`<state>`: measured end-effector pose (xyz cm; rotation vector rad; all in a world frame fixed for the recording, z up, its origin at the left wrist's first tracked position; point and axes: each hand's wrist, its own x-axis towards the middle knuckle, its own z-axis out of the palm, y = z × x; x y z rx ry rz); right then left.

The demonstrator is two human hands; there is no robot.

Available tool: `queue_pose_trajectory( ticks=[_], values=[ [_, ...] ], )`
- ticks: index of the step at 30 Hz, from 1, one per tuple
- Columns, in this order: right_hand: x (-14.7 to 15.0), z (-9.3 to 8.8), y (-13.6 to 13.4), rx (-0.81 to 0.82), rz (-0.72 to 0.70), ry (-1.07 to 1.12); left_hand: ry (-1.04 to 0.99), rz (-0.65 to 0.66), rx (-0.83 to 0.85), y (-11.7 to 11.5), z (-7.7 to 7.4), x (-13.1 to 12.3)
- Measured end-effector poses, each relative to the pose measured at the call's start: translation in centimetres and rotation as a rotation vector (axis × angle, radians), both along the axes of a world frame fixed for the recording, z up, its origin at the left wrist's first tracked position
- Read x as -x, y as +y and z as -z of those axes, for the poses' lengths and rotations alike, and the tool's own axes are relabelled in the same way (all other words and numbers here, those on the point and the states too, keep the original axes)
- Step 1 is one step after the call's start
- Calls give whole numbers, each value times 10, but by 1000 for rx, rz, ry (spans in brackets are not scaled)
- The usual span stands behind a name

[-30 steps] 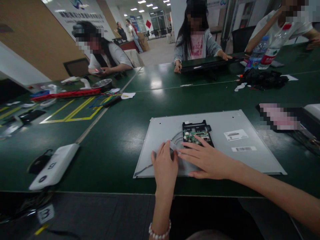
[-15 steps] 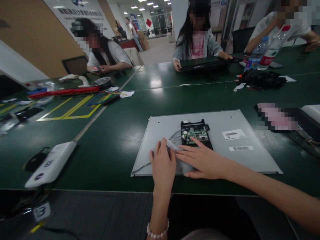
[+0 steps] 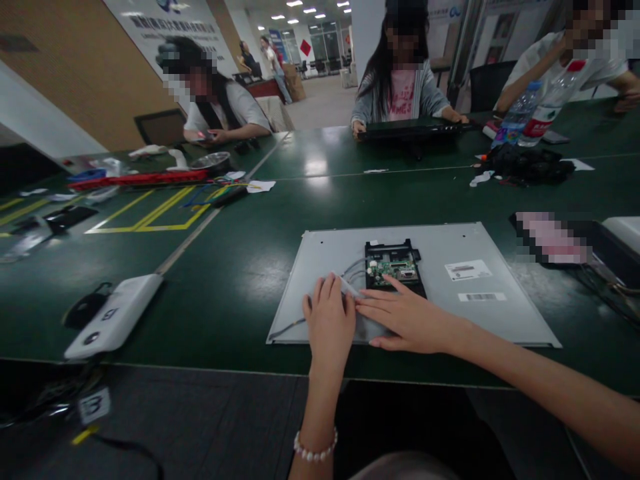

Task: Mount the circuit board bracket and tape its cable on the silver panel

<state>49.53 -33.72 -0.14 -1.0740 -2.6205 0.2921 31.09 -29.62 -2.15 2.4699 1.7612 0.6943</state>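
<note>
Touching panel (image 3: 500, 317): left hand (image 3: 329, 321), right hand (image 3: 411, 321); board (image 3: 393, 269) inside black tray (image 3: 389, 249).

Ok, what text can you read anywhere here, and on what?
"3", perhaps "B": small tag below the table edge, blurred.
On white device: dark mark, unreadable.
On grey metal panel: two stickers, too small.
On wall banner: blurred.
On water bottle label: unreadable.
On pink shirt: blurred.

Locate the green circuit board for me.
In the head view, the green circuit board sits near the middle of the grey panel, just beyond the right hand and right of the white cables.
</note>
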Motion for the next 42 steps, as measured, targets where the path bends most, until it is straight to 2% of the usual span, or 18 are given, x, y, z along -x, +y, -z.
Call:
queue_pose_trajectory(
  ticks=[8,22,32,38,42],
  values=[
    [-2,-1,-2,39,-8,16,-57,4,-32,5,1,5],
    [4,6,1,44,14,61,-164,-12,10,6,-5,9],
    [15,15,-12,-101,177,143,-154,-14,15,4,-5,12],
    [12,10,-15,-247,174,228,-128,-13,18,5,-2,13],
    [7,7,-16,-315,252,351,-120,-5,7,5,-3,13]
  ],
)
